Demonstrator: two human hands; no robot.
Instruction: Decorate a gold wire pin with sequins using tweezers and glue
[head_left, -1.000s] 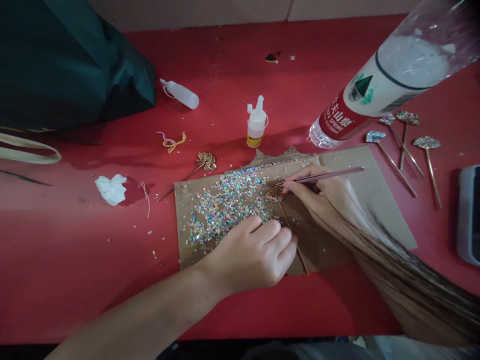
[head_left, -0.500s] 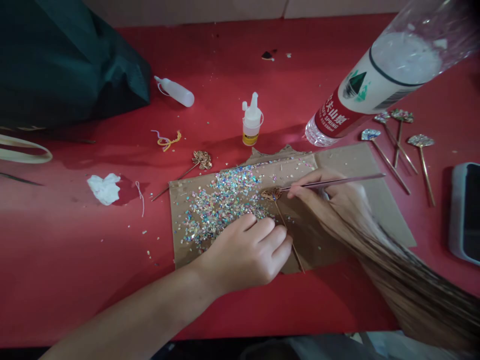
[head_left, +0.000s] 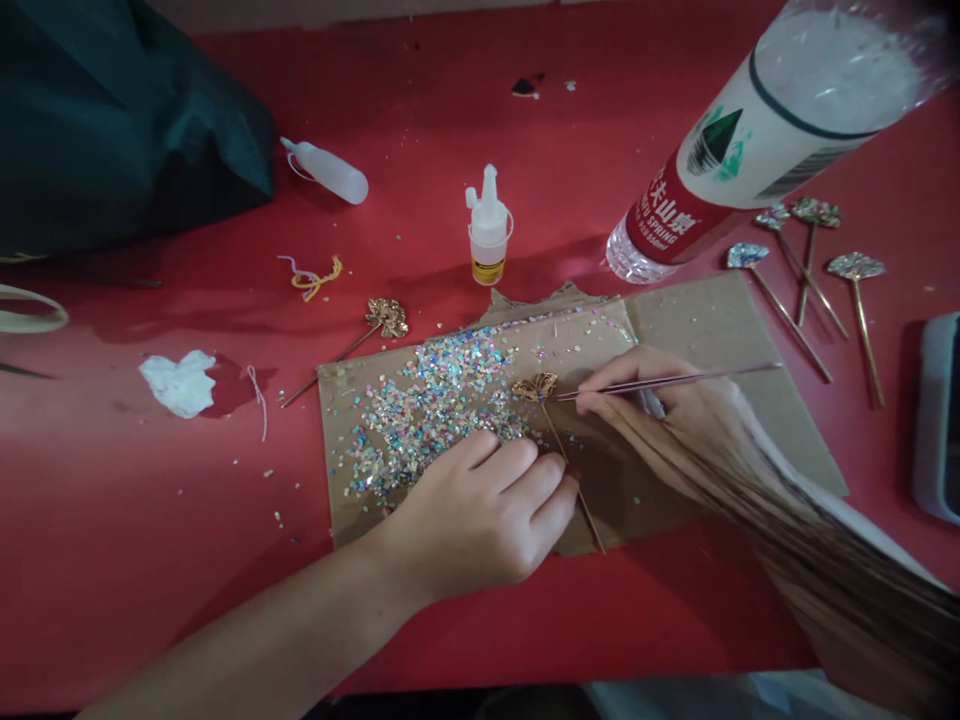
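On a brown cardboard sheet (head_left: 720,320) lies a gold hairpin (head_left: 541,388) with a leaf-shaped head and a long stem. My left hand (head_left: 480,510) is curled closed over the stem, pinning it against the cardboard. My right hand (head_left: 667,415) pinches thin metal tweezers (head_left: 675,380), whose tips touch the hairpin's head. A heap of iridescent shell flakes (head_left: 435,400) covers the cardboard's left half, just beside the pin. Hair hangs over my right forearm and hides part of it.
A small glue bottle (head_left: 487,235) stands behind the cardboard and a water bottle (head_left: 750,140) lies at the upper right. Finished decorated pins (head_left: 810,270) lie to the right, a spare gold pin (head_left: 386,318) to the left. A dark bag (head_left: 120,110), white dropper bottle (head_left: 326,170), crumpled tissue (head_left: 176,382) and phone (head_left: 937,420) surround them.
The tweezers have dropped flatter and their tips moved onto the hairpin's head. My left hand stays on the stem. The view drifted, so everything shifted slightly left.
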